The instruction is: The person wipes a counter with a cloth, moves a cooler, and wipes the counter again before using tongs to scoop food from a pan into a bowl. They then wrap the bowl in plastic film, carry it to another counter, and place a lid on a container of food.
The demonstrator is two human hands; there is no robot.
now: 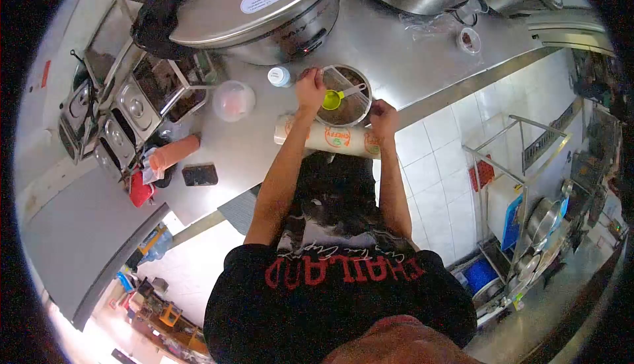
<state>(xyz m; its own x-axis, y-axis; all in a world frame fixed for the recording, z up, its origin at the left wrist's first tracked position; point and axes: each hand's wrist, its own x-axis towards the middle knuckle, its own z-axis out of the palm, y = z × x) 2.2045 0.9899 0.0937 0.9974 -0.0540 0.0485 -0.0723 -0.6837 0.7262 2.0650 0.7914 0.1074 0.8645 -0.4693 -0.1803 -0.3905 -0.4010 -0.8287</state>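
A round metal bowl [360, 75] with brown contents stands near the counter's front edge. In it, or on the clear film over it, rests a lime-green measuring scoop [332, 100] with a pale handle. Against the bowl's near side lies a roll of plastic wrap [323, 138] printed with orange and green logos. My left hand [310, 90] is closed at the bowl's left rim, its fingers pinching what looks like the film's edge. At the right rim, my right hand [384, 119] is also closed, with fingertips on the film's edge; glare partly hides the film.
Beyond my left hand are a small white-capped jar [279, 76] and a plastic tub [234, 100]. A large lidded pot [264, 27] stands behind. To the left are a phone [200, 175], a pinkish cylinder [175, 153] and lidded steel pans [135, 106]. A small cup [468, 41] sits back right.
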